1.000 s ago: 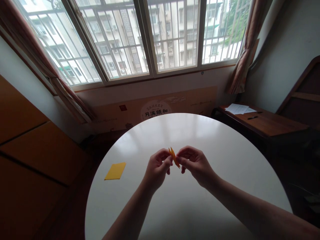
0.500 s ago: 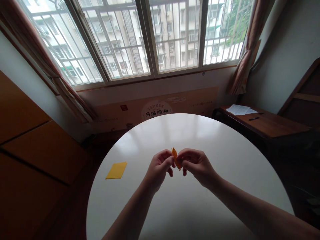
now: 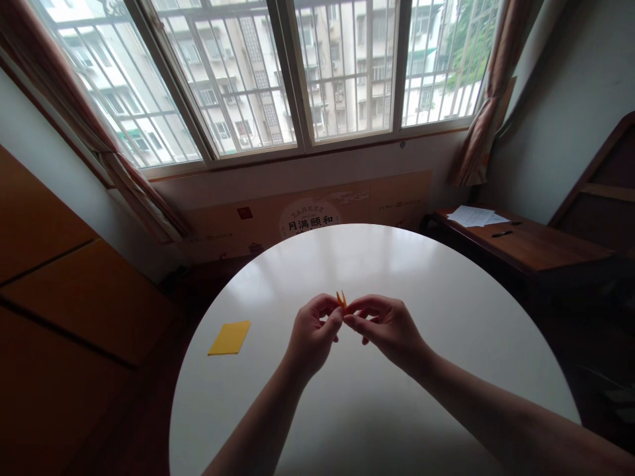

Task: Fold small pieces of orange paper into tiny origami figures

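Note:
A small folded piece of orange paper is pinched between my two hands above the middle of the white table. Two narrow points of it stick up past the fingertips, and its lower part is hidden by fingers. My left hand grips it from the left with thumb and fingers closed. From the other side my right hand pinches it, the fingertips of both hands nearly touching. A flat yellow square of paper lies on the table to the left of my left hand.
Beyond the round table stands a printed cardboard panel under the barred window. To the right, a low wooden table carries white papers and a small dark object. Orange-brown cabinet doors are at the left.
The folded orange paper has turned, so that two thin points now show at its top and less of its body is visible. My hands have drawn slightly closer together.

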Tool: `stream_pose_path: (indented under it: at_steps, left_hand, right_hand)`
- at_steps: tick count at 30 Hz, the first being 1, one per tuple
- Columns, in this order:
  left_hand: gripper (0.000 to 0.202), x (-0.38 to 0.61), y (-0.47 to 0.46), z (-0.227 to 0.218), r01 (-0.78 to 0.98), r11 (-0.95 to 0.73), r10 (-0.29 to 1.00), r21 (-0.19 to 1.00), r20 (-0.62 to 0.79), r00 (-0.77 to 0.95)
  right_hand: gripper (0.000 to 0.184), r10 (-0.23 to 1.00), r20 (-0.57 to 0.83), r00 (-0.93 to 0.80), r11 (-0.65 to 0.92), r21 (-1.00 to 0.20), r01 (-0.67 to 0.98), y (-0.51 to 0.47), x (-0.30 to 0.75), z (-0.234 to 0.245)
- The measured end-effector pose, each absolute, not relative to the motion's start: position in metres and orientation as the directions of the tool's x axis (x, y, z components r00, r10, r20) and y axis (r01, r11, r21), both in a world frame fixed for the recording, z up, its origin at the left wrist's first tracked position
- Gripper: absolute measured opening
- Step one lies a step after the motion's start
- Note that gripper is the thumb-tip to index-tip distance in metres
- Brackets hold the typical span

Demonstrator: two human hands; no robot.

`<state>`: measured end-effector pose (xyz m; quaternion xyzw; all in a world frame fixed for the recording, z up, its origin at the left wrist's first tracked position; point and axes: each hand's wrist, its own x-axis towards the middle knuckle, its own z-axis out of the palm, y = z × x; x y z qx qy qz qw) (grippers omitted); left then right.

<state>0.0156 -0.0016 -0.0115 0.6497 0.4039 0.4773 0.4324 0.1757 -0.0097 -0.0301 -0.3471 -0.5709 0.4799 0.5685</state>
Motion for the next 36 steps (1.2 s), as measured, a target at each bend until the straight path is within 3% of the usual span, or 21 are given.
stream_pose_path:
  at_steps: [11, 21, 28, 36]
  left_hand:
    - [0.011, 0.0133, -0.0022, -0.0138, 0.329, -0.475, 0.880, 0.816, 0.428, 0.207]
    - [0.018, 0.0107, 0.0017, -0.0141, 0.228, -0.353, 0.925, 0.907, 0.302, 0.230]
    - [0.020, 0.0114, -0.0001, -0.0106, 0.253, -0.340, 0.933, 0.906, 0.292, 0.210]
    - [0.021, 0.0117, -0.0001, -0.0101, 0.273, -0.320, 0.941, 0.907, 0.271, 0.201]
  right_hand:
    - [0.017, 0.953, 0.290, -0.091, 0.278, -0.953, -0.120, -0.0077, 0.1764, -0.0292]
    - [0.020, 0.971, 0.186, -0.147, 0.136, -0.945, -0.296, -0.0033, 0.1769, -0.0321]
    - [0.021, 0.975, 0.128, -0.181, 0.060, -0.939, -0.340, -0.0028, 0.1793, -0.0321]
    - [0.037, 0.979, 0.065, -0.192, -0.006, -0.937, -0.349, -0.0005, 0.1813, -0.0325]
